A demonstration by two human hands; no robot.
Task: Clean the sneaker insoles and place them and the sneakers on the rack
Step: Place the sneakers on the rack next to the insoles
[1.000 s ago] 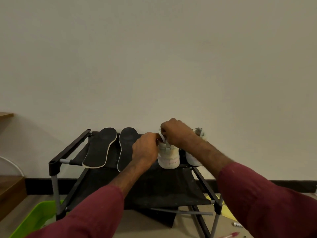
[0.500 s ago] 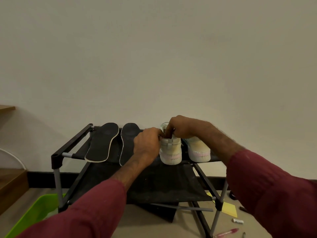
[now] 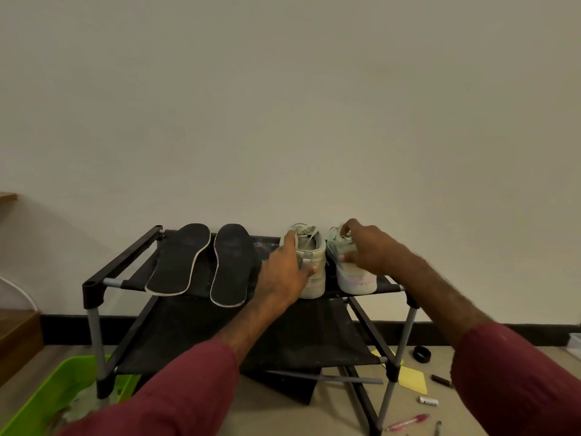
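Two black insoles, one (image 3: 179, 258) on the left and one (image 3: 232, 262) beside it, lie side by side on the top shelf of the black rack (image 3: 97, 283). Two pale sneakers stand heel-first on the right half of that shelf. My left hand (image 3: 284, 272) grips the heel of the left sneaker (image 3: 312, 256), thumb on the back and fingers along its side. My right hand (image 3: 366, 250) grips the collar of the right sneaker (image 3: 355, 276), with the fingers curled over its laces.
A green tub (image 3: 41, 401) sits on the floor at the lower left. Yellow paper (image 3: 412, 379), a pink pen (image 3: 407, 421), a black ring (image 3: 421, 354) and small bits lie on the floor at the right. The rack's lower shelf (image 3: 283, 341) is bare. Wooden steps (image 3: 15, 335) stand at the left.
My right hand has shifted from the left sneaker to the right one. My left hand has taken the left sneaker's heel. The view has drawn back a little.
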